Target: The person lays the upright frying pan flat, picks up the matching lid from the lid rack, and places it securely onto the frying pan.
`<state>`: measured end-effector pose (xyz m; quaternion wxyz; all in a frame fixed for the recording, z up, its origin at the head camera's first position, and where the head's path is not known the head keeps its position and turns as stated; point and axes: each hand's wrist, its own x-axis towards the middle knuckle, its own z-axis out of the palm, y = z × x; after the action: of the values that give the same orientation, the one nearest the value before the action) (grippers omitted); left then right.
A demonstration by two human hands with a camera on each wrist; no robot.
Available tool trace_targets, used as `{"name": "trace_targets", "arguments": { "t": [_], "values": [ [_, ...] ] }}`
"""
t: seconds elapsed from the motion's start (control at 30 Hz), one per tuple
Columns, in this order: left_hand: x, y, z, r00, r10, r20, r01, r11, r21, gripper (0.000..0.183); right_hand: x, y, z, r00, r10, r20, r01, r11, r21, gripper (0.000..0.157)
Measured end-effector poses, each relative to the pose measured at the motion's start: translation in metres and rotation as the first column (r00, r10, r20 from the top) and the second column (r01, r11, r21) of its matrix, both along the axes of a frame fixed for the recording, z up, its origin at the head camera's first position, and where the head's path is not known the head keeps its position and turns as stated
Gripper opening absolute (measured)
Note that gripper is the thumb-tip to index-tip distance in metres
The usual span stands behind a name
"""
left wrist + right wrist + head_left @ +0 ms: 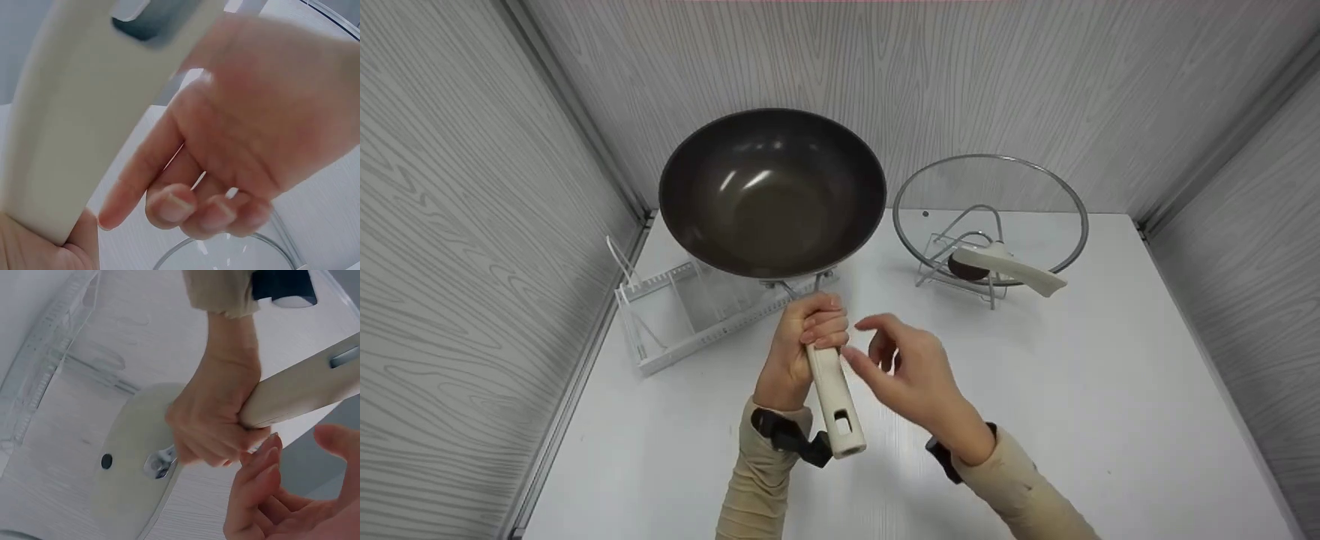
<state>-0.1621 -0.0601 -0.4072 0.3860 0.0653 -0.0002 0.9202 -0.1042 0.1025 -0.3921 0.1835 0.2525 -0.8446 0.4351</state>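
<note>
My left hand [804, 352] grips the cream handle [831, 386] of a frying pan [772, 191], fingers wrapped round it near the bowl. The pan is raised over the table with its dark inside tilted toward me; its pale outer side [121, 444] shows in the right wrist view. Beside the handle is my right hand [911, 367], thumb and forefinger apart, the other fingers loosely bent, nothing held. In the left wrist view the right palm [242, 112] faces the handle [84, 95], with the forefinger stretched down alongside it.
A glass lid [990, 169] with a cream and brown knob leans on a wire rack [952, 281] at the back right. Behind and under the pan, a white dish rack [679, 360] stands at the left. Grey wood-grain walls [442, 300] enclose the white table [1110, 390].
</note>
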Motion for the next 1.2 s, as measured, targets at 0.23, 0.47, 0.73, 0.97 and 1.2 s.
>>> {"name": "trace_targets", "arguments": {
  "t": [0.23, 0.47, 0.73, 0.97, 1.2],
  "values": [
    [0.001, -0.003, -0.001, 0.999, -0.033, -0.023, 0.034, 0.998, 0.056, 0.036, -0.065, 0.014, 0.004, 0.942, -0.177, -0.285, 0.198, 0.979, 0.047, 0.024],
    [0.002, -0.003, 0.0, 0.999, -0.046, -0.011, 0.047, 0.996, 0.071, 0.037, -0.13, 0.034, 0.009, 0.89, -0.239, -0.389, 0.302, 0.947, 0.11, 0.031],
    [0.007, -0.002, 0.002, 0.996, -0.081, -0.032, 0.083, 0.993, 0.083, 0.037, -0.176, 0.053, 0.015, 0.95, -0.251, -0.186, 0.296, 0.913, 0.281, 0.046],
    [0.009, -0.001, 0.002, 0.993, -0.106, -0.057, 0.11, 0.991, 0.078, 0.038, -0.208, 0.059, 0.022, 0.972, -0.229, 0.048, 0.188, 0.888, 0.421, 0.049],
    [0.012, 0.003, 0.0, 0.989, -0.13, -0.068, 0.135, 0.988, 0.078, 0.036, -0.229, 0.06, 0.031, 0.969, -0.207, 0.132, 0.116, 0.86, 0.496, 0.044]
  ]
}}
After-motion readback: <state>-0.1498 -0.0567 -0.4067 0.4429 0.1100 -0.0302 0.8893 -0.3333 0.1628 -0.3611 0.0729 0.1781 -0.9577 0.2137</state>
